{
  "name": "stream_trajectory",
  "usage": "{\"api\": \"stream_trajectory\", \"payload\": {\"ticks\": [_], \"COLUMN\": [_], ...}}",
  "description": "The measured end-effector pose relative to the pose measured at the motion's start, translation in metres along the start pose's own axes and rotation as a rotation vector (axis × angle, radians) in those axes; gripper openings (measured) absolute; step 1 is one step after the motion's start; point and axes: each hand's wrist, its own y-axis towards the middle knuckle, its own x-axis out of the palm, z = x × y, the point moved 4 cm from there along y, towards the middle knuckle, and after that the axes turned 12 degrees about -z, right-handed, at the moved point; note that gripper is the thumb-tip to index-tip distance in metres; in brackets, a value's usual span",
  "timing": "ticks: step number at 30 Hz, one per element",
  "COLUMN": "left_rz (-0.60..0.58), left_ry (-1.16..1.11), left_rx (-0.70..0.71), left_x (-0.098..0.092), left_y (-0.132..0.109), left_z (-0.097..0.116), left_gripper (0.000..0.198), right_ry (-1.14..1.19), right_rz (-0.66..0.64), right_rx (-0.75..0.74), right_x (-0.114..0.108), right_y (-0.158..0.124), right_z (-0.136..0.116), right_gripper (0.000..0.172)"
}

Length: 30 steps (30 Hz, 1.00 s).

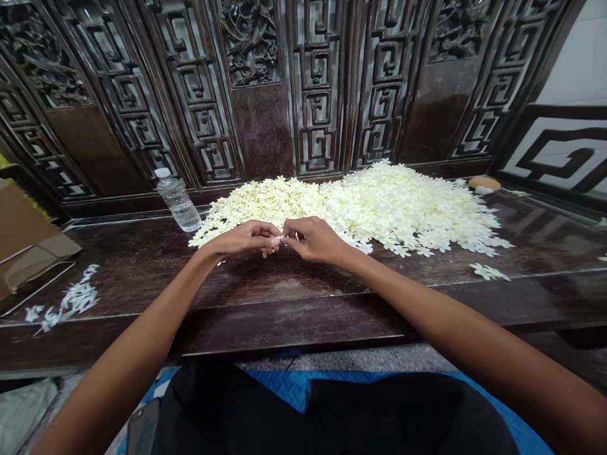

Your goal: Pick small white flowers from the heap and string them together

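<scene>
head view: one plastic bottle [177, 201] is standing on the dark wooden bench [284, 284], the left hand [244, 239] and right hand [313, 240] are pinching one small white blossom [279, 239] between their pressed fingertips, and one large blossom heap [379, 205] is lying just behind them.

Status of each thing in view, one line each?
Left hand, raised, fingertips closed on flower
Right hand, raised, fingertips closed on flower
Small white flower, pinched between both hands
Flower heap, piled loose, edges spreading
Water bottle, capped, upright
Cardboard, cut off by frame edge
</scene>
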Motion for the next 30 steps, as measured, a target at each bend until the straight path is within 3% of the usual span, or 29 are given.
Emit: {"api": "stream_trajectory", "payload": {"ticks": [9,23,30], "left_rz": [-0.055,-0.042,0.016], "left_ry": [-0.037,-0.056,-0.395], "left_rx": [0.023,0.012,0.057], "left_x": [0.001,0.005,0.014], "left_y": [0.006,0.008,0.010], "left_z": [-0.012,-0.009,-0.013], "left_gripper": [0.036,0.040,0.045], "right_ry": [0.020,0.133,0.391], "right_rz": [-0.005,0.045,0.100], "right_rx": [0.032,0.077,0.112], "right_x": [0.004,0.008,-0.002], "right_y": [-0.001,-0.002,0.001], "right_z": [-0.001,0.002,0.011], "right_gripper": [0.007,0.008,0.018]}}
